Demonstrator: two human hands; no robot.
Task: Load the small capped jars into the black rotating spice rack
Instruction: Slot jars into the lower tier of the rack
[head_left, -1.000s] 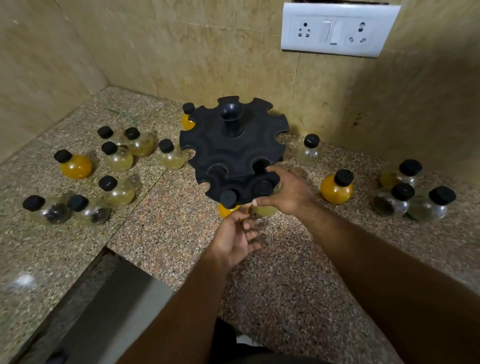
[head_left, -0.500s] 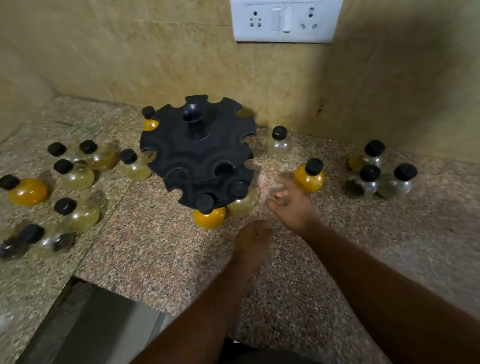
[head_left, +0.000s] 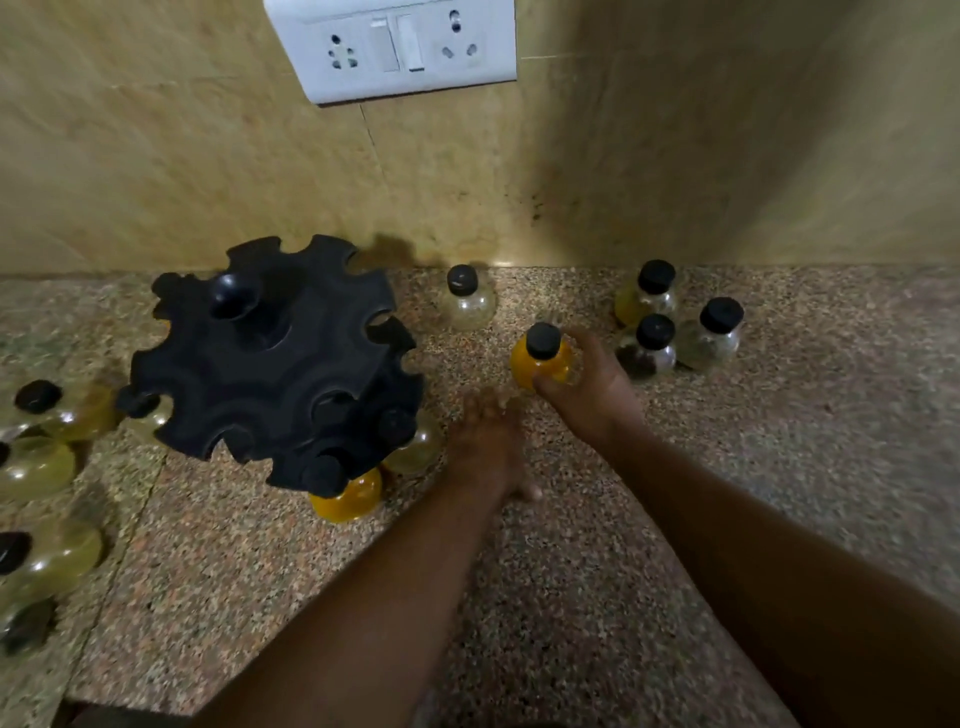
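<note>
my right hand (head_left: 589, 387) grips an orange jar (head_left: 540, 361) round its belly. the jar is upright, right of the black rack (head_left: 270, 364) and apart from it. my left hand (head_left: 488, 441) is low over the counter (head_left: 571, 571) between rack and jar, blurred, can't tell how its fingers are. the rack's front slots hold a second orange jar (head_left: 345, 496) and a pale jar (head_left: 415, 449).

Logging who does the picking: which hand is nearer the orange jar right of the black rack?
Right. The right hand grips the round orange black-capped jar; the left hand is apart from it, lower left, nearer the camera.
</note>
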